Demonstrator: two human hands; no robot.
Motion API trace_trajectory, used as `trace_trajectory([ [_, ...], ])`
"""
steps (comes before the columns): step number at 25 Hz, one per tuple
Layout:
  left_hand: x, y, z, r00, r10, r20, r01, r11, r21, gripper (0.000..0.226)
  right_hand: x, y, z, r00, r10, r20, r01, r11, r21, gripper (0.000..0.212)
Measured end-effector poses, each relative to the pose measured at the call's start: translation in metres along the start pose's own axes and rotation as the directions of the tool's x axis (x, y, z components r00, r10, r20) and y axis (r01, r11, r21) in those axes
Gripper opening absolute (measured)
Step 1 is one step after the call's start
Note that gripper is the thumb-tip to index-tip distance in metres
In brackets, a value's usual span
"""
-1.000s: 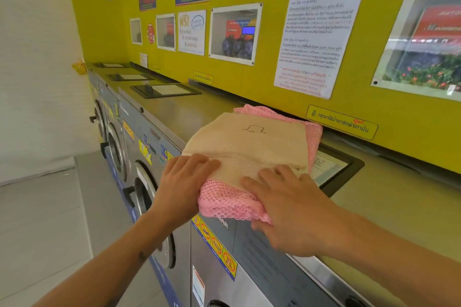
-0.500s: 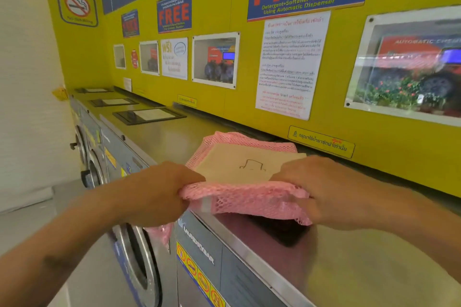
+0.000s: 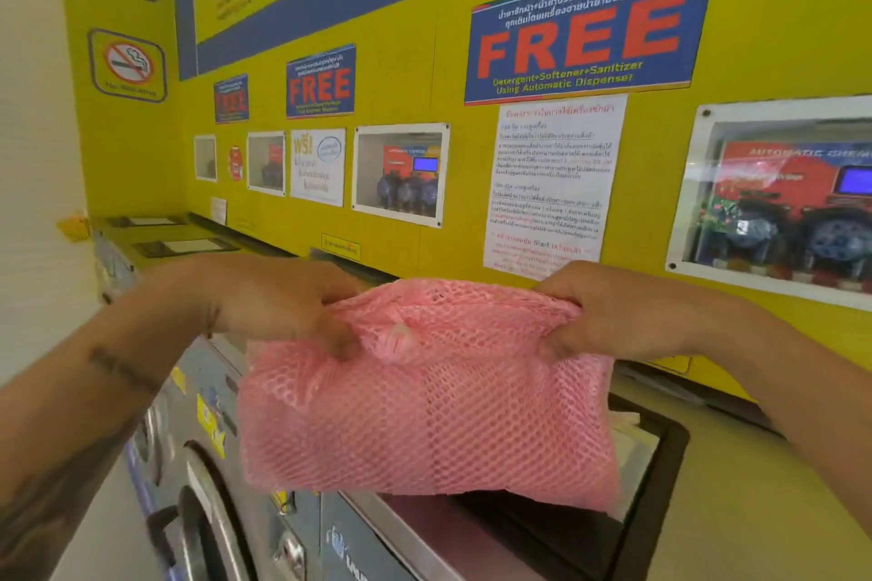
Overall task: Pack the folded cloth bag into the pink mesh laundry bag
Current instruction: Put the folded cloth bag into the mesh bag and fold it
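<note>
Here I hold the mesh bag (image 3: 424, 401) up above the front edge of the washer top (image 3: 736, 510), its long axis running left to right and its mouth upward. My left hand (image 3: 278, 297) and right hand (image 3: 608, 311), knuckles up, each clench a top corner.

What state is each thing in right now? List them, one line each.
Pink mesh laundry bag: lifted off the machine top, hanging from its top edge, bulging.
Folded beige cloth bag: not visible; cannot tell whether it is inside the mesh.
Left hand: grips the bag's top left corner.
Right hand: grips the bag's top right corner.
Grey front-loading washing machine: round door closed.
</note>
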State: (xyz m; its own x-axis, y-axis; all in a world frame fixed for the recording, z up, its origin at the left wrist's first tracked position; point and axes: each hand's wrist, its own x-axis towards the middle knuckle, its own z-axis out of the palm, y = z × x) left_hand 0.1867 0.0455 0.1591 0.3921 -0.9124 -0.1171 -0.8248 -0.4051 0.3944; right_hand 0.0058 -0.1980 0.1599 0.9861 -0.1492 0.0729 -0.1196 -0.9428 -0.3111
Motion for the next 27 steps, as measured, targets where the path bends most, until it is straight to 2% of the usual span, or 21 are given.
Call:
trace_trajectory([
  [2, 0.034, -0.019, -0.009, 0.981, -0.047, -0.187, 0.065, 0.994, 0.089, 0.06, 0.032, 0.008, 0.001, 0.995, 0.043, -0.091, -0.045, 0.999, -0.027, 0.024],
  [4, 0.071, -0.037, -0.007, 0.942, -0.04, -0.334, 0.095, 0.984, 0.149, 0.079, 0.064, 0.018, 0.014, 0.98, 0.095, -0.175, -0.109, 0.991, -0.072, 0.063],
  [6, 0.106, -0.052, 0.001, 0.912, 0.022, -0.409, 0.058, 0.982, 0.182, 0.083, 0.089, 0.027, 0.034, 0.968, 0.107, -0.228, -0.16, 0.96, -0.229, 0.09],
  [8, 0.136, -0.067, 0.014, 0.888, 0.058, -0.456, 0.07, 0.963, 0.261, 0.078, 0.11, 0.041, 0.055, 0.966, 0.061, -0.253, -0.163, 0.9, -0.405, 0.099],
  [9, 0.149, -0.075, 0.021, 0.875, 0.062, -0.481, 0.087, 0.956, 0.281, 0.075, 0.119, 0.046, 0.064, 0.966, 0.037, -0.256, -0.153, 0.878, -0.453, 0.096],
  [11, 0.17, -0.092, 0.035, 0.87, 0.041, -0.492, 0.095, 0.964, 0.247, 0.067, 0.137, 0.056, 0.077, 0.96, 0.035, -0.279, -0.165, 0.875, -0.455, 0.073],
  [13, 0.187, -0.111, 0.046, 0.893, -0.026, -0.45, 0.112, 0.98, 0.165, 0.061, 0.151, 0.065, 0.086, 0.962, 0.109, -0.249, -0.206, 0.891, -0.406, 0.053],
  [15, 0.194, -0.122, 0.051, 0.907, -0.08, -0.414, 0.167, 0.97, 0.179, 0.059, 0.161, 0.077, 0.092, 0.959, 0.244, -0.142, -0.28, 0.892, -0.354, 0.046],
  [17, 0.186, -0.116, 0.049, 0.874, -0.047, -0.483, 0.171, 0.961, 0.216, 0.055, 0.166, 0.079, 0.092, 0.945, 0.311, -0.102, -0.327, 0.893, -0.31, 0.044],
  [19, 0.163, -0.096, 0.051, 0.819, 0.012, -0.574, 0.077, 0.988, 0.131, 0.048, 0.165, 0.07, 0.087, 0.944, 0.272, -0.189, -0.311, 0.924, -0.221, 0.039],
  [20, 0.148, -0.085, 0.056, 0.823, 0.027, -0.567, 0.029, 0.995, 0.09, 0.047, 0.162, 0.062, 0.084, 0.949, 0.229, -0.218, -0.268, 0.948, -0.171, 0.037],
  [22, 0.127, -0.068, 0.079, 0.909, 0.018, -0.417, 0.042, 0.99, 0.135, 0.059, 0.149, 0.046, 0.082, 0.976, 0.148, -0.161, -0.172, 0.974, -0.146, 0.041],
  [23, 0.125, -0.069, 0.094, 0.951, -0.025, -0.308, 0.085, 0.98, 0.18, 0.065, 0.142, 0.042, 0.087, 0.987, 0.13, -0.093, -0.145, 0.974, -0.176, 0.045],
  [25, 0.133, -0.082, 0.112, 0.984, -0.102, -0.143, 0.134, 0.964, 0.228, 0.072, 0.128, 0.051, 0.108, 0.988, 0.15, 0.037, -0.131, 0.942, -0.308, 0.053],
  [27, 0.147, -0.102, 0.115, 0.991, -0.075, -0.106, 0.101, 0.959, 0.264, 0.074, 0.119, 0.074, 0.125, 0.979, 0.193, 0.063, -0.157, 0.916, -0.368, 0.055],
])
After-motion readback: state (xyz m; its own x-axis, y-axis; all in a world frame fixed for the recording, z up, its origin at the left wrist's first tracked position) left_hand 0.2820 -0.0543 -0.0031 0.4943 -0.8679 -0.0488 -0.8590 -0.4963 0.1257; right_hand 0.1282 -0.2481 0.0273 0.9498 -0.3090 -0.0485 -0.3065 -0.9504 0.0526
